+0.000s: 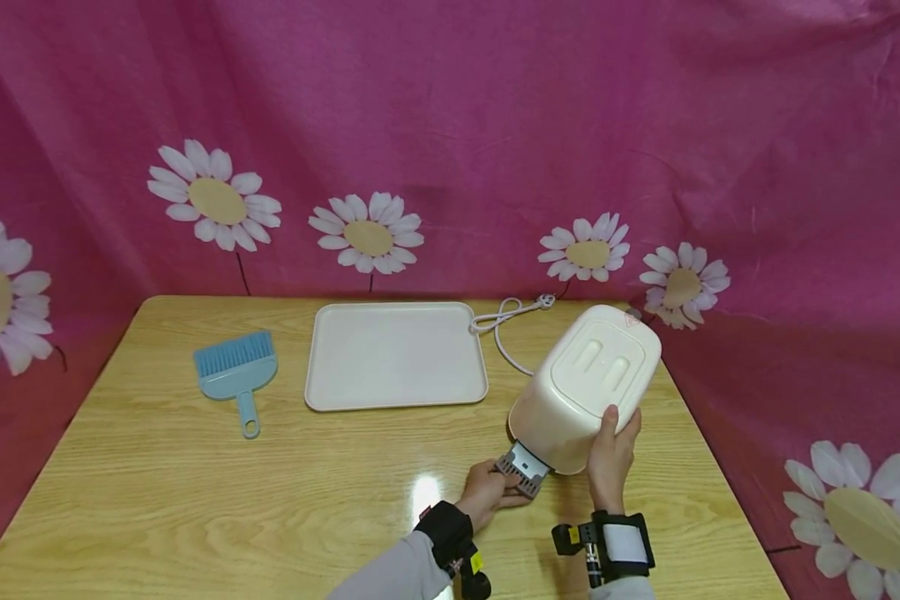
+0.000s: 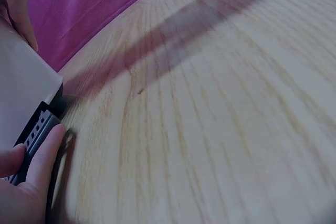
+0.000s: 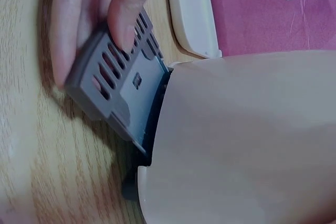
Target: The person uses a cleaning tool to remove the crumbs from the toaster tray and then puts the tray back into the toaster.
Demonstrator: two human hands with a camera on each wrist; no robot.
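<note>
A cream, toaster-shaped appliance (image 1: 588, 387) with a lid-like top stands at the table's right side. From its near lower edge sticks out a grey slotted tray (image 1: 525, 468), partly outside the body. My left hand (image 1: 487, 492) pinches the tray's outer end; in the right wrist view, its thumb (image 3: 125, 22) lies on the slotted face. My right hand (image 1: 612, 458) holds the appliance at its near right corner, thumb pointing up along the wall. The right wrist view shows the tray's pale inner plate (image 3: 142, 98) entering the body. The tray's inner end is hidden.
A white rectangular tray (image 1: 397, 358) lies at the back middle of the wooden table (image 1: 195, 508). A light blue dustpan with a brush (image 1: 237, 375) is on the left. The white cord (image 1: 506, 317) runs behind the appliance, and a pink flowered cloth (image 1: 450, 125) hangs behind.
</note>
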